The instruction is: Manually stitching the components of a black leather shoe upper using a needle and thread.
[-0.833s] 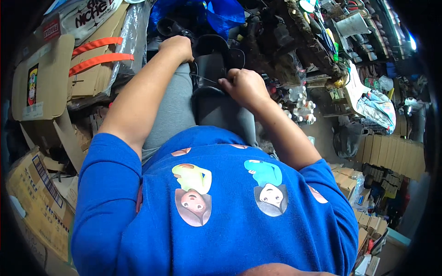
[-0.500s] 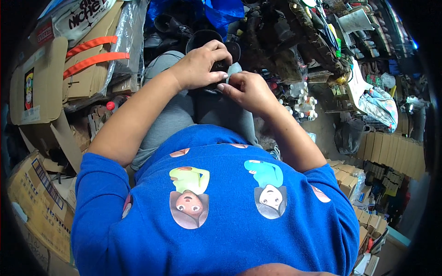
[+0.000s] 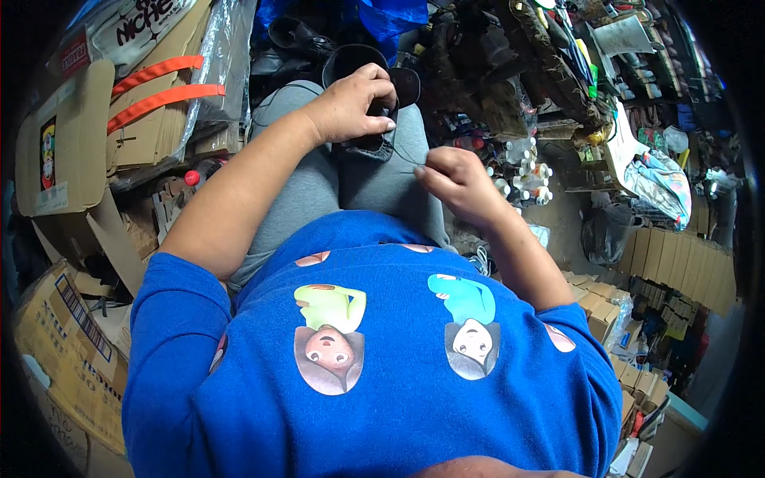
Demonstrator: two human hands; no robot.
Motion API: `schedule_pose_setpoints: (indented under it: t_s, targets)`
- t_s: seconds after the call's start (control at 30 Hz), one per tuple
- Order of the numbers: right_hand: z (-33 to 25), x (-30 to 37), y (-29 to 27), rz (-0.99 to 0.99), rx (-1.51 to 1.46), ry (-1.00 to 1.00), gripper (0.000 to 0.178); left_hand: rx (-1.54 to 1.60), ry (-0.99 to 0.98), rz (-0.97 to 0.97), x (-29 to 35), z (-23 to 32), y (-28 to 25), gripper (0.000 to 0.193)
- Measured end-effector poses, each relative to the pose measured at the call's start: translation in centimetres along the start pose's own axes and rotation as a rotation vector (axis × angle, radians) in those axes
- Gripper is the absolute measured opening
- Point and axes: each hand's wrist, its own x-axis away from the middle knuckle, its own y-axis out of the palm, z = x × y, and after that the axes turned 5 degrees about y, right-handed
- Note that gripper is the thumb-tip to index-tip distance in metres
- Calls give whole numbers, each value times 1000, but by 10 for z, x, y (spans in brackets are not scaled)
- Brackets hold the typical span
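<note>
On my lap, between my thighs, rests a black shoe with a rounded upper part; its lower side is hidden. My left hand curls over it, fingers bent and thumb pressed against the shoe. A thin dark thread runs from the shoe toward the right. At its other end my right hand is closed, pinching the thread between thumb and bent fingers, a little way off the shoe. Whether a needle is in either hand is too small to tell.
Flattened cardboard with orange straps stands at the left. More black shoes and a blue plastic bag lie ahead. Several small bottles stand on the floor to the right, near a dark plastic bag and stacked cardboard.
My right hand has drawn away from the shoe, to the right and nearer to me, and the thread now shows stretched between them. My left hand has stayed on the shoe.
</note>
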Motion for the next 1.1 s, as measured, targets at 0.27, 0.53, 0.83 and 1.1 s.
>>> schedule_pose_setpoints:
  t_s: [0.27,0.53,0.83,1.1]
  targets:
    - [-3,0,-10,144,44,45,15,-16,-4,-165,-2,12,-18,20]
    - [11,-18,1,106,226,-56,25,30,-44,-309,-10,10,-29,18]
    - [-3,-22,-4,95,308,15,23,41,-112,-407,-14,13,-36,25]
    - [-11,-25,-3,91,381,25,23,64,-124,-407,-14,8,-36,25]
